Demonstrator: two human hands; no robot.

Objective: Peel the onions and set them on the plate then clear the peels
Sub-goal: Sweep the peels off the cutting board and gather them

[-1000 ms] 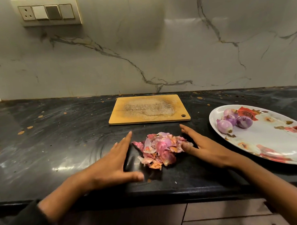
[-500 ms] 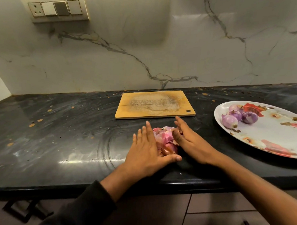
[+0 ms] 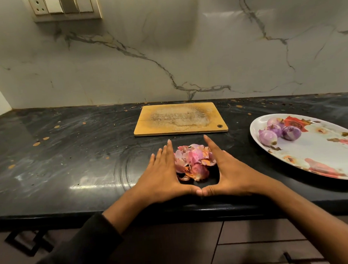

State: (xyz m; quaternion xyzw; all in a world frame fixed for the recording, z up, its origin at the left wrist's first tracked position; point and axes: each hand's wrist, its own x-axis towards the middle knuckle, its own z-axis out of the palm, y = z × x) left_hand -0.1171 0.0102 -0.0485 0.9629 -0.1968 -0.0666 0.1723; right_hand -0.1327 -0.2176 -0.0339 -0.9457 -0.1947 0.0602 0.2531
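- While both hands lie flat on the black counter (image 3: 71,155), the head view shows the pile of onion peels (image 3: 193,161) enclosed between them, near the counter's front edge.
- The left hand (image 3: 164,175) lies to the left of the peels with its fingers straight and close together, its inner edge touching the pile.
- The right hand (image 3: 229,173) lies to the right of the peels, fingers straight and pointing away from the person, its inner edge against the pile.
- The two thumbs point toward each other and their tips meet in front of the peels, so the hands form a frame open only at the far side; neither hand is curled round anything.
- Just beyond the fingertips lies a wooden cutting board (image 3: 179,119), apart from the peels.
- To the right, well apart from the hands, a white flowered plate (image 3: 308,160) holds the peeled onions (image 3: 277,132) clustered at its far left part.
- A marble wall (image 3: 186,52) rises behind the counter, with a switch panel (image 3: 66,8) at upper left.
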